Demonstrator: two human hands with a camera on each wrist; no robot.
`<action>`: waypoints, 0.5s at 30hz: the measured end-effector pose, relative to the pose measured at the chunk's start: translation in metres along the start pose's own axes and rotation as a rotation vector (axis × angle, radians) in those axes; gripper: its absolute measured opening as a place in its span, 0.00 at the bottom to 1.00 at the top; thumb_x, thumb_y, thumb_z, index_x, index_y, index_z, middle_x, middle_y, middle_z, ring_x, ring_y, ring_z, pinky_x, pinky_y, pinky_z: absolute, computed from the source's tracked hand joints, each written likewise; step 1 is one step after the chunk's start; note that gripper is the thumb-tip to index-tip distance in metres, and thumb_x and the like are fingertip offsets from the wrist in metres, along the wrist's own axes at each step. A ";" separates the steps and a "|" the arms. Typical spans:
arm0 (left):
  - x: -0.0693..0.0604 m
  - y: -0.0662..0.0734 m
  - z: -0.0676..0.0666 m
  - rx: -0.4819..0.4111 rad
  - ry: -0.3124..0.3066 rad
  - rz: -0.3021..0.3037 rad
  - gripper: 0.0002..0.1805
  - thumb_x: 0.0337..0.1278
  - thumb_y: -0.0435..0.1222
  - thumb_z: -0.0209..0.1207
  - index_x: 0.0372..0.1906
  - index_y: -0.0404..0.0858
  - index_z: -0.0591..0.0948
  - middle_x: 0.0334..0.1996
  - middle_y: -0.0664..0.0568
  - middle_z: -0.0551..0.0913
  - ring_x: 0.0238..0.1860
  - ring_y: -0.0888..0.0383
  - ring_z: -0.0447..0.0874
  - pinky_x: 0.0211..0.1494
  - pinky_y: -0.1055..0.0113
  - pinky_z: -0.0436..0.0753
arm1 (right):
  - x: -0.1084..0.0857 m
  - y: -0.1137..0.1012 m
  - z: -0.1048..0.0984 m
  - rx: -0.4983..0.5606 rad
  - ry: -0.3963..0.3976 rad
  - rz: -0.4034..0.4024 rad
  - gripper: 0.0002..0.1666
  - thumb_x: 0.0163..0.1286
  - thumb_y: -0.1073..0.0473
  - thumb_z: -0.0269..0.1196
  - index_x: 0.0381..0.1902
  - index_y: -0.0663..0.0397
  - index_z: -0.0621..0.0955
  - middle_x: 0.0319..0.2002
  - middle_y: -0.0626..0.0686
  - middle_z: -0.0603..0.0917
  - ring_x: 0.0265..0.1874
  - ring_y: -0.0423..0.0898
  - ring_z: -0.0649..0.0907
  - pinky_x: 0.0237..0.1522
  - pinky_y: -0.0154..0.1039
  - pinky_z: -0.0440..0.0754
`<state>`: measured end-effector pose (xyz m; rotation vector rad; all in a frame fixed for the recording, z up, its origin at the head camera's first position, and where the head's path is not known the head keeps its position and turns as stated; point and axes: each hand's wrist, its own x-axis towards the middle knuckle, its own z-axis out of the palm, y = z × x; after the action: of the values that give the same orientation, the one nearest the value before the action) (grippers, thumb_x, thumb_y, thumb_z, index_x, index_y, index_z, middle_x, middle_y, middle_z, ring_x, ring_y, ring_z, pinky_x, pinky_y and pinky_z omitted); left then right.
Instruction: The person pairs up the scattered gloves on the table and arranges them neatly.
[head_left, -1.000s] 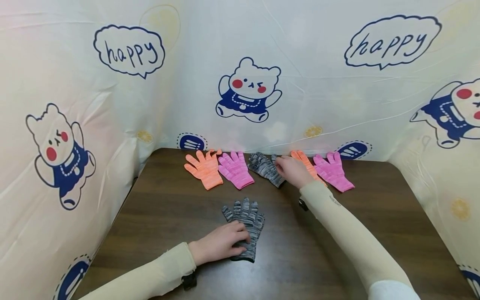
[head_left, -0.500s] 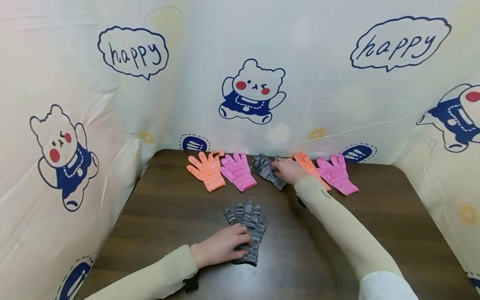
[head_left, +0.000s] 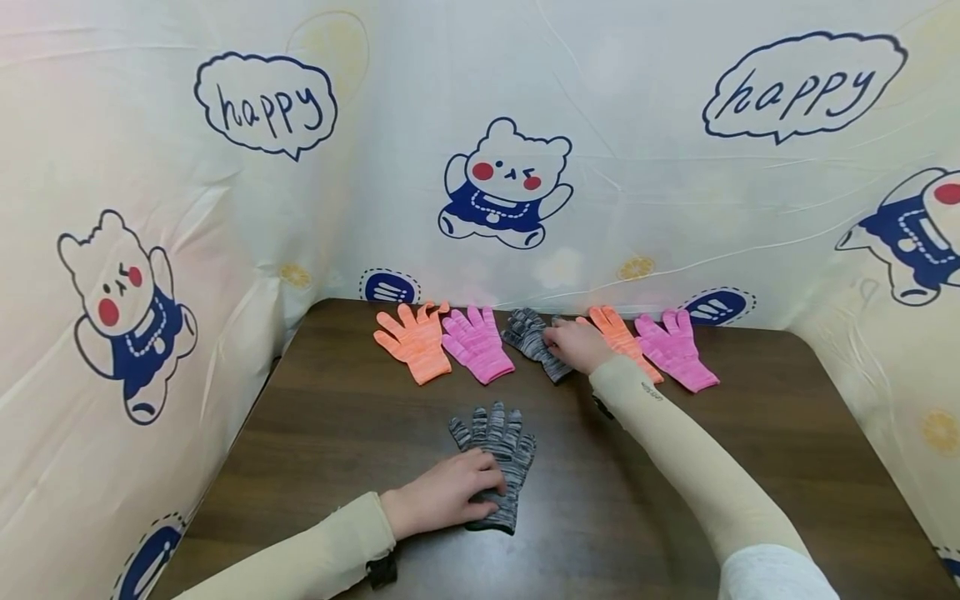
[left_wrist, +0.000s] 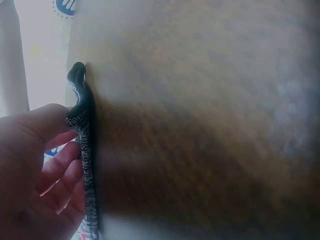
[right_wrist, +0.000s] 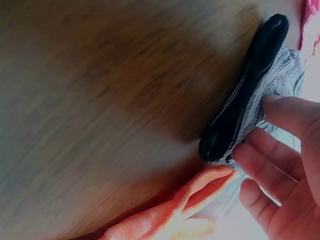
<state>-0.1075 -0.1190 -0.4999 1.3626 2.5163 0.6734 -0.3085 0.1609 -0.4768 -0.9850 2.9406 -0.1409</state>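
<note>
In the head view my left hand (head_left: 450, 492) rests on a grey-and-black striped knit glove (head_left: 517, 454) lying palm-flat near the middle of the table, its fingers pointing away. The left wrist view shows my thumb and fingertips touching that flat glove (left_wrist: 87, 170) from above, near its dark cuff. Farther back, my right hand (head_left: 579, 343) touches a second grey striped glove (head_left: 531, 333), covering part of it. In the right wrist view the thumb presses into the knit beside the black cuff (right_wrist: 245, 95), and the other fingers lie loosely bent against it.
Along the table's back edge lie an orange glove (head_left: 416, 343) and a pink glove (head_left: 480, 346) on the left. Another orange glove (head_left: 618, 337) and pink glove (head_left: 675, 350) lie right of my right hand. A printed cloth (head_left: 637, 192) surrounds the brown table (head_left: 337, 442).
The head view has shifted slightly. My right hand has moved a little to the left over the rear grey glove, whose cuff lies slightly nearer. My left hand stays on the front glove.
</note>
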 end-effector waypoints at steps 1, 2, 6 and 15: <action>0.000 0.000 0.000 -0.002 -0.001 -0.002 0.09 0.70 0.41 0.66 0.51 0.48 0.85 0.46 0.59 0.80 0.48 0.64 0.76 0.51 0.71 0.79 | 0.000 0.000 0.000 -0.001 0.000 -0.005 0.03 0.72 0.65 0.67 0.37 0.55 0.83 0.33 0.53 0.79 0.31 0.48 0.78 0.36 0.44 0.81; 0.000 -0.001 0.000 -0.002 -0.001 -0.003 0.09 0.70 0.41 0.66 0.51 0.48 0.85 0.46 0.59 0.80 0.48 0.64 0.76 0.51 0.71 0.79 | 0.000 0.000 0.001 0.001 -0.001 -0.008 0.03 0.73 0.65 0.67 0.36 0.55 0.82 0.32 0.52 0.78 0.30 0.48 0.78 0.35 0.43 0.80; 0.000 -0.002 0.001 -0.006 -0.003 -0.013 0.09 0.70 0.41 0.66 0.51 0.48 0.85 0.47 0.59 0.81 0.48 0.64 0.76 0.51 0.71 0.79 | 0.001 0.001 0.002 0.007 0.001 -0.021 0.06 0.73 0.64 0.67 0.34 0.55 0.81 0.31 0.52 0.75 0.28 0.48 0.75 0.34 0.43 0.76; 0.000 -0.002 0.001 -0.003 -0.004 -0.012 0.09 0.70 0.41 0.66 0.51 0.48 0.85 0.47 0.59 0.81 0.50 0.63 0.77 0.52 0.71 0.79 | -0.004 0.006 0.001 0.024 0.036 -0.059 0.08 0.70 0.64 0.67 0.31 0.52 0.80 0.30 0.51 0.76 0.31 0.49 0.74 0.37 0.45 0.75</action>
<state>-0.1083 -0.1196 -0.5017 1.3459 2.5172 0.6710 -0.3088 0.1684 -0.4785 -1.0784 2.9356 -0.1978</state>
